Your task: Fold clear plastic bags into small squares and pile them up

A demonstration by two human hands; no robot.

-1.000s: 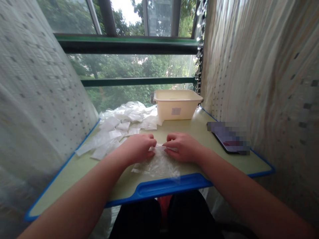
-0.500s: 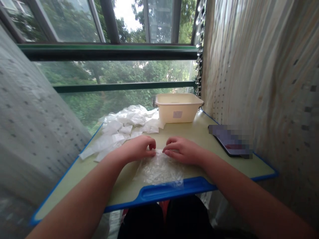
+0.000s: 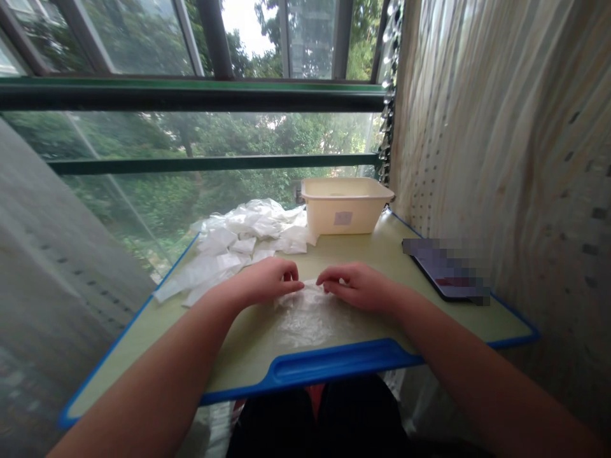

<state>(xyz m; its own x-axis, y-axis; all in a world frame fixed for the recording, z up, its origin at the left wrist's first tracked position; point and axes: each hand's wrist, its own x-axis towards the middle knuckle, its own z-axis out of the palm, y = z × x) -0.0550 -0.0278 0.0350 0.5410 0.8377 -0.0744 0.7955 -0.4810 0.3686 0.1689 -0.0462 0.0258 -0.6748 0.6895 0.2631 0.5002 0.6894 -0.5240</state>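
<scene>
A thin, clear plastic bag (image 3: 310, 323) lies crinkled on the table near its front edge. My left hand (image 3: 274, 278) is at the bag's far left corner, thumb stretched along the upper edge and fingers curled in a pinch. Across a small gap, my right hand (image 3: 358, 285) pinches the same edge with thumb and fingertips from the right. The fingertips partly hide where the plastic is gripped.
A heap of white plastic bags (image 3: 248, 232) spreads over the table's back left. Beside it stands a cream plastic bin (image 3: 367, 219). A phone (image 3: 439, 273) lies at the right. The table (image 3: 482, 324) has a raised blue rim.
The plastic bag has shifted away from me, its near edge now off the blue rim. My right hand moved slightly right, widening the gap. The view turned a little.
</scene>
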